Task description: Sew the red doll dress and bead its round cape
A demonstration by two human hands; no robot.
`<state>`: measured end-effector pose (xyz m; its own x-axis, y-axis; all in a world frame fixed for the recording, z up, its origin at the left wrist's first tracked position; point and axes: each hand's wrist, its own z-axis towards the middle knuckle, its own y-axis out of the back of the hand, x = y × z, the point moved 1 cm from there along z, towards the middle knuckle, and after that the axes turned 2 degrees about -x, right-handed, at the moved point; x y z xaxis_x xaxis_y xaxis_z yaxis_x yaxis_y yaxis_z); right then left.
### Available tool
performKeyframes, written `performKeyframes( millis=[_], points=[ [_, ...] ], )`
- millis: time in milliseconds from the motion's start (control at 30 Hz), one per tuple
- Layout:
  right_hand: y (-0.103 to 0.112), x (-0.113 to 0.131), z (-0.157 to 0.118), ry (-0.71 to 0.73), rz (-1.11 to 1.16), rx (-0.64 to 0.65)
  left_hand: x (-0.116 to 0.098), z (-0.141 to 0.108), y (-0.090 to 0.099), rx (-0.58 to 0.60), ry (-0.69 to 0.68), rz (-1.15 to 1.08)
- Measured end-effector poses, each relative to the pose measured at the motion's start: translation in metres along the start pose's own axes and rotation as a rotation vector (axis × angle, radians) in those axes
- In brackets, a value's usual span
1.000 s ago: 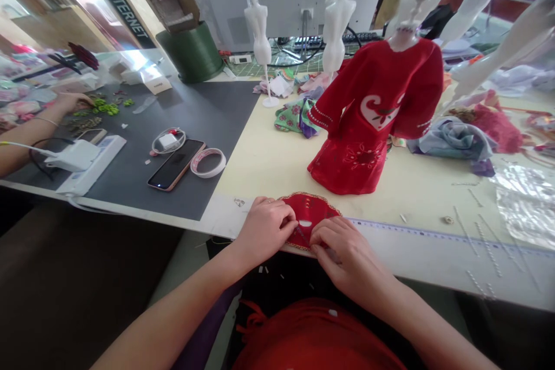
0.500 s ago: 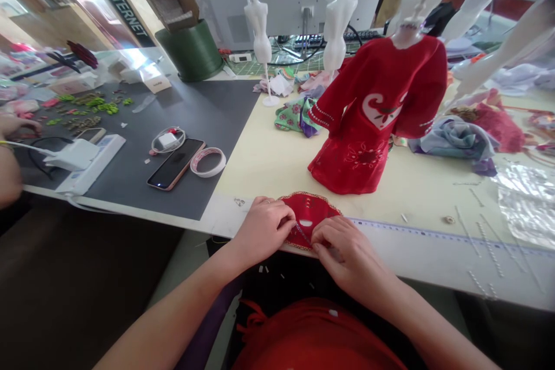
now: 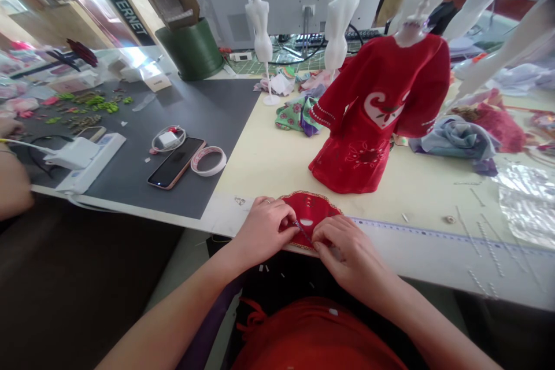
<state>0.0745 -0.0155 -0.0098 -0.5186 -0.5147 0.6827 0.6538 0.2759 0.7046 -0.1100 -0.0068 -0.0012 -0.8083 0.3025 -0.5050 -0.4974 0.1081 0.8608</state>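
Observation:
A small red fabric piece [image 3: 318, 203] with gold braided edging and a white patch lies at the table's front edge. Across it runs a thin, glittering beaded trim strip [image 3: 302, 232]. My left hand [image 3: 267, 226] pinches the strip's upper left end. At its lower right end, my right hand [image 3: 340, 244] is closed with thumb and forefinger together, and part of the red piece is under the fingers. Behind them a red embroidered doll dress [image 3: 368, 121] hangs on a white dress form [image 3: 410, 34].
A ruler [image 3: 399, 230] and several bead strands [image 3: 489, 248] lie to the right. Leftward are a roll of tape [image 3: 208, 161], a phone [image 3: 176, 163] and a power strip [image 3: 93, 162]. Small white mannequins [image 3: 261, 23] stand behind. Another person's arm [image 3: 13, 176] rests at far left.
My hands stay almost in place, with the left fingers shifting slightly at the trim. The other person's arm at far left has moved a little inward.

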Motion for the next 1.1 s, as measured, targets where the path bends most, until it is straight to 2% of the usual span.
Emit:
performKeyframes(
  millis=[1100],
  points=[
    [0.0046,-0.0047,0.0022,-0.04,-0.13,-0.003,-0.0002,0.0012,-0.0021,-0.014,0.023,-0.016]
  ],
)
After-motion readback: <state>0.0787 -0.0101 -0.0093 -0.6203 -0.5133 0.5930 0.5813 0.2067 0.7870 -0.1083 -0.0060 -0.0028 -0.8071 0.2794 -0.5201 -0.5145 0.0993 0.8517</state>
